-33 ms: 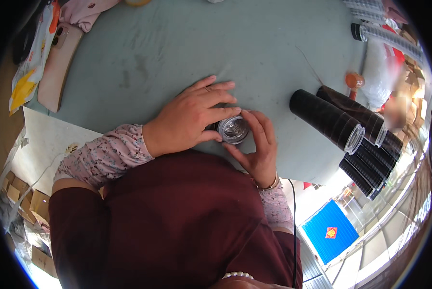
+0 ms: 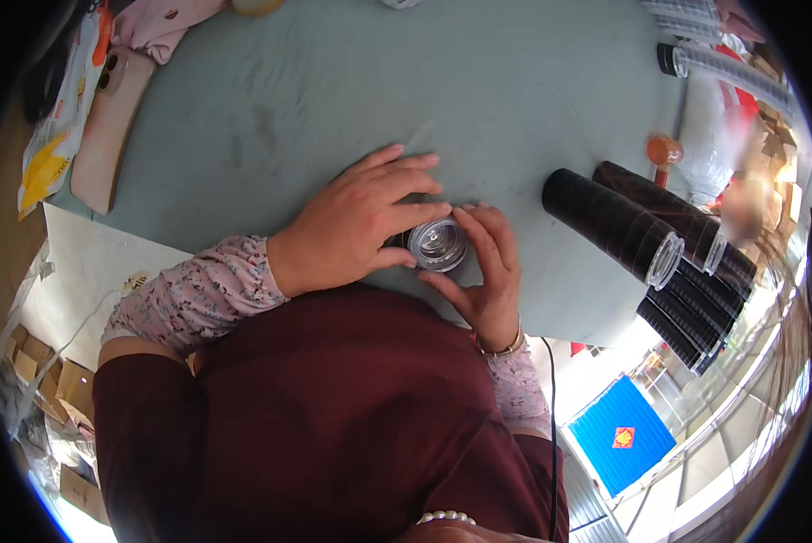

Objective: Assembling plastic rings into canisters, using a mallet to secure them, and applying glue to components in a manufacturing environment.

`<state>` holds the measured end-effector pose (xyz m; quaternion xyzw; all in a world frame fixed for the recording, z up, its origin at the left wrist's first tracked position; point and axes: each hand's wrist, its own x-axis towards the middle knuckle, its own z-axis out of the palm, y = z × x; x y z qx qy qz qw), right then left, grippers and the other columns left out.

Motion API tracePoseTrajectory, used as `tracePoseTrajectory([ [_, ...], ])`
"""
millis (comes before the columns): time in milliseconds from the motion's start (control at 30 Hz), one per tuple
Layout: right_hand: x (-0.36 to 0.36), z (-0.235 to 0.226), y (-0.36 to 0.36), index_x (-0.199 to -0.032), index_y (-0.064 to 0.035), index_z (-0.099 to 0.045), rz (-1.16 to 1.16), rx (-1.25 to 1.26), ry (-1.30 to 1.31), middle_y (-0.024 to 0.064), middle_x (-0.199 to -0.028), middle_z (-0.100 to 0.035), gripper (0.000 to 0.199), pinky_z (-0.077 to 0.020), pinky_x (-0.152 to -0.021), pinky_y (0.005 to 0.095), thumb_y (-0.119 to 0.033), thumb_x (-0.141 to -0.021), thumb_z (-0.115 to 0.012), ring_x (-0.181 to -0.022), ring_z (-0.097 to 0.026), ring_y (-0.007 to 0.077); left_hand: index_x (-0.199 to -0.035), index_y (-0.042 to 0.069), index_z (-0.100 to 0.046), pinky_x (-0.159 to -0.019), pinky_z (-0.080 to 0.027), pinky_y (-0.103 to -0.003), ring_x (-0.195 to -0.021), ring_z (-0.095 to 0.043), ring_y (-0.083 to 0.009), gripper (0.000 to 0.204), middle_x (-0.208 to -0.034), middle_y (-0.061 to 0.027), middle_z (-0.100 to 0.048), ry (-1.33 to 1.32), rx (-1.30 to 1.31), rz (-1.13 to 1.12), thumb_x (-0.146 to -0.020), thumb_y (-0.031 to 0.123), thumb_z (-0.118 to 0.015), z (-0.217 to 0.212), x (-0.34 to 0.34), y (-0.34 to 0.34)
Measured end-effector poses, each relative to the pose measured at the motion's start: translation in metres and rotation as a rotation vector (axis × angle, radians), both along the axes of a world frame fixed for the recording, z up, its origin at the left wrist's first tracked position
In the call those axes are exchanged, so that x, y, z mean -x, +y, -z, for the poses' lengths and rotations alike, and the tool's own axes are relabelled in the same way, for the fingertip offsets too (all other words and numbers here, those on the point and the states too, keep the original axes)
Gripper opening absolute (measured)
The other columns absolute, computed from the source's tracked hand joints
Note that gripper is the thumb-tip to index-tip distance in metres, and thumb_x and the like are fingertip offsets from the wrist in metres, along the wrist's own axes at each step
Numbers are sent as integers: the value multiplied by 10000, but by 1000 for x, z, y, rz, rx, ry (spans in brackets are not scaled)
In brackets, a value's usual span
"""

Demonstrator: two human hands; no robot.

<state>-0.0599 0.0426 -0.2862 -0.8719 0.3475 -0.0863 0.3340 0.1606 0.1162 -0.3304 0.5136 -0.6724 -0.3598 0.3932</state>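
A small round jar (image 2: 438, 244) with a clear lid and a dark body rests at the near edge of the grey-green table (image 2: 351, 90). My left hand (image 2: 356, 226) lies over its left side, thumb and fingers around it. Against its right side my right hand (image 2: 487, 271) presses, fingertips on the rim. Both hands hold the jar between them, just above my dark red apron.
Long stacks of black cups with clear rims (image 2: 614, 222) lie on the table to the right, more stacks (image 2: 695, 308) beyond them. A small orange-brown object (image 2: 664, 149) sits behind. A wooden board (image 2: 107, 127) and a yellow packet (image 2: 48, 136) lie far left. Cardboard boxes (image 2: 53, 380) stand on the floor.
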Motion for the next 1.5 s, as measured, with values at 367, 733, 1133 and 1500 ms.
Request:
tracePoseTrajectory([
  [367,23,9,23,-1361,-84,-572,33,-35,-392,170,-1383,-586,785,-361,-1116,557,-154,-655,-909,-1324,-523,360,-1479,29,-410,-1125,-381,-455,-1347,-494,-303,905,-1426,-141,-519,386,-144,41,-745,280,-876,-36,14,10],
  [733,20,-5,39,-1561,-196,-102,-28,392,-812,115,-1454,-495,1128,-283,-1168,610,-233,-757,-891,-1322,-531,333,-1454,-29,-435,-973,-513,-366,-1185,-643,-310,902,-1365,-194,-589,292,72,118,-741,271,-899,-124,32,22],
  [1133,44,-36,44,-1547,-57,-202,115,220,-815,211,-1480,-450,1123,-348,-1153,472,-270,-710,-920,-1321,-511,311,-1595,17,-128,-1137,-364,-397,-1406,-442,-303,813,-1587,-201,-331,1005,-456,325,-983,221,-622,-133,54,16],
  [1500,90,-105,-78,-1272,-15,-599,585,633,-341,149,-1152,-611,674,-458,-942,425,-229,-695,-874,-1045,-574,330,-1496,45,-398,-1086,-403,-375,-1360,-468,-246,640,-1496,-139,-451,402,-60,124,-933,154,-682,-107,66,-75],
])
